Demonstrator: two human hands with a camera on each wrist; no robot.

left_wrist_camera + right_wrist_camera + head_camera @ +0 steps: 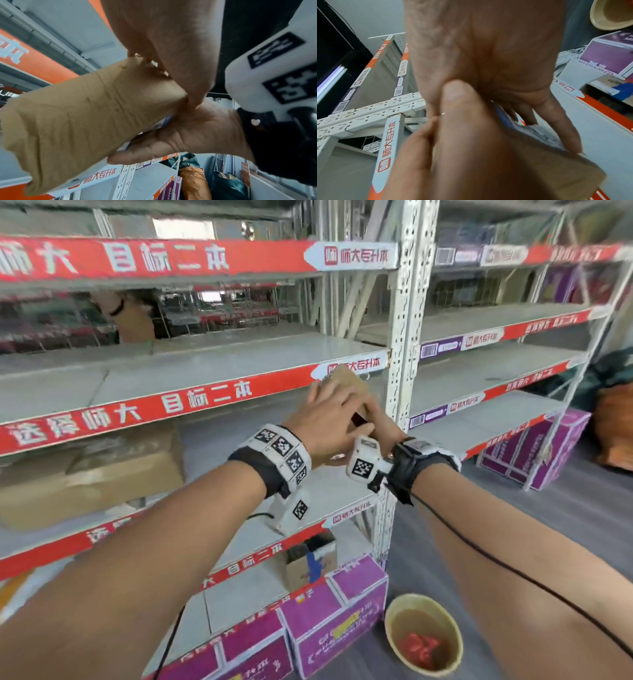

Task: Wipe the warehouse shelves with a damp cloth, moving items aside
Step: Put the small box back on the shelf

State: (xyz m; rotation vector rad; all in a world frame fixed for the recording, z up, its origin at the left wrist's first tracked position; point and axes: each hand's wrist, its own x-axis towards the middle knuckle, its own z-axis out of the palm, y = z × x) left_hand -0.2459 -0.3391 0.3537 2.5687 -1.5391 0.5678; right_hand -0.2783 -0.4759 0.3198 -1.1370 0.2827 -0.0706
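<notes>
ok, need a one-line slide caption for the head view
Both hands, left hand and right hand, hold a small cardboard box before white shelving; red cloth soaks in basin.

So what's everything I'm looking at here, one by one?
small box: one, brown cardboard, held up by both hands in front of the shelves
shelves: several tiers, grey boards with red banners
large box: one, brown, on a shelf at left
purple boxes: several, on the floor below the shelves and at far right
open box: one, brown with blue tape, on the lowest shelf
basin: one, yellowish, on the floor, holding water
red cloth: one, soaking in the basin
left hand: grips the small box
right hand: holds the small box, mostly hidden
</notes>
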